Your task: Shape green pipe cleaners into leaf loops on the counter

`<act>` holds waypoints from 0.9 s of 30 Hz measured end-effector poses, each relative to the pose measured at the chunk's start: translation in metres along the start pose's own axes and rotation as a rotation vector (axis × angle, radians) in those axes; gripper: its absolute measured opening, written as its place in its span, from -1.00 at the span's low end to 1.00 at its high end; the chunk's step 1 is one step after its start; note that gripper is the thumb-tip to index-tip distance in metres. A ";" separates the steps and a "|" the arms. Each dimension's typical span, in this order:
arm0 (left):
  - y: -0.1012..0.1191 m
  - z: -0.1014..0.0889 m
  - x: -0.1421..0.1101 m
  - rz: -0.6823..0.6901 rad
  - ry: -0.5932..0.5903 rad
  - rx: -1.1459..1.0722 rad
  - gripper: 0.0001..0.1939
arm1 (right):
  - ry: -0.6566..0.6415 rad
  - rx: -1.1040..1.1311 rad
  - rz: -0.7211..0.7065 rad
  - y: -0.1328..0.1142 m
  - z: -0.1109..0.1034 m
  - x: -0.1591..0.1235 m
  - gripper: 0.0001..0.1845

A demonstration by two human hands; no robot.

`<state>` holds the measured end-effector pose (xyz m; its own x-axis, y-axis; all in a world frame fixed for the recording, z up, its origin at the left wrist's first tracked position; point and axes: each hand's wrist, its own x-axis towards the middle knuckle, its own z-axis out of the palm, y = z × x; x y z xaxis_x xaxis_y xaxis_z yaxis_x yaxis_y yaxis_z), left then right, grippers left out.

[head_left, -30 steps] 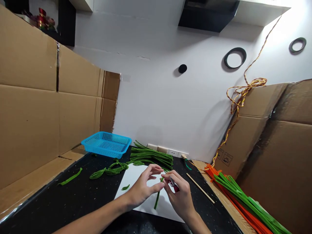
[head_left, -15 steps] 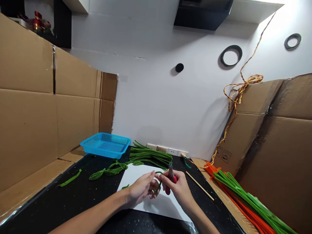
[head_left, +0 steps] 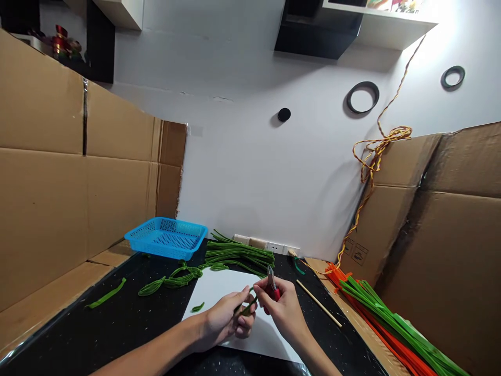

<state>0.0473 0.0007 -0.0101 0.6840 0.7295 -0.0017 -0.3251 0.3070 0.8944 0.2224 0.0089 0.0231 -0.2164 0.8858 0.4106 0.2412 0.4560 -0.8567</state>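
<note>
Head view: all hours counted from the middle of the sheet (head_left: 219,287).
Left hand (head_left: 230,316): I had its fingers curled closed around the green strip (head_left: 249,307).
Strip: it was bent between my hands, above the sheet.
Right hand (head_left: 282,303): it was wrapped about the pliers (head_left: 277,294), nose upward and off the strip; my thumb and fingertip met near the strip's upper end, though I could not tell whether they pinched it.
Bundle (head_left: 238,254): twelve o'clock.
Loops (head_left: 152,286): ten o'clock, the basket (head_left: 156,249) beyond.
Stick (head_left: 319,304): three o'clock.
Risk: I judged a loosened left hold could let the strip spring out of its bend; a slack palm could let the pliers tip onto my fingers.
</note>
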 end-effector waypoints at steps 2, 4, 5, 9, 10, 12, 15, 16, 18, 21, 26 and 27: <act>-0.002 0.001 0.000 -0.018 -0.018 -0.055 -0.33 | -0.015 -0.018 0.000 0.002 -0.001 0.001 -0.60; -0.002 0.002 -0.002 -0.039 -0.024 -0.097 -0.35 | -0.046 0.004 0.028 0.003 -0.001 0.002 -0.61; -0.002 0.002 -0.002 -0.050 -0.028 -0.107 -0.36 | -0.063 0.026 0.051 0.003 -0.001 0.002 -0.60; -0.005 -0.001 -0.001 -0.061 -0.072 -0.061 -0.37 | -0.179 0.153 0.165 0.003 -0.002 0.003 -0.54; -0.006 -0.002 0.000 -0.065 -0.082 -0.042 -0.35 | -0.211 0.176 0.189 0.003 -0.003 0.003 -0.53; -0.008 -0.004 0.003 -0.078 -0.090 -0.005 -0.31 | -0.247 0.175 0.222 0.004 -0.004 0.003 -0.56; -0.010 -0.004 0.006 -0.085 -0.073 0.063 -0.23 | -0.220 0.086 0.202 0.004 -0.003 0.003 -0.67; -0.010 -0.003 0.006 -0.086 -0.065 0.085 -0.21 | -0.194 0.032 0.161 0.003 -0.002 0.003 -0.73; -0.010 -0.001 0.006 -0.091 -0.044 0.117 -0.21 | -0.128 -0.095 0.053 0.001 0.000 0.002 -0.84; -0.012 -0.001 0.005 -0.087 -0.006 0.144 -0.22 | -0.072 -0.239 -0.042 -0.003 0.003 -0.001 -0.89; -0.018 -0.005 0.010 -0.036 0.038 0.201 -0.22 | -0.077 -0.304 -0.036 -0.005 0.004 -0.001 -0.84; -0.018 -0.005 0.010 -0.031 0.044 0.214 -0.22 | -0.074 -0.306 -0.026 -0.005 0.004 -0.001 -0.84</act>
<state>0.0569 0.0059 -0.0288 0.6607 0.7492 -0.0463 -0.1550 0.1965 0.9682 0.2179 0.0059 0.0259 -0.2916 0.8697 0.3981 0.5053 0.4935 -0.7079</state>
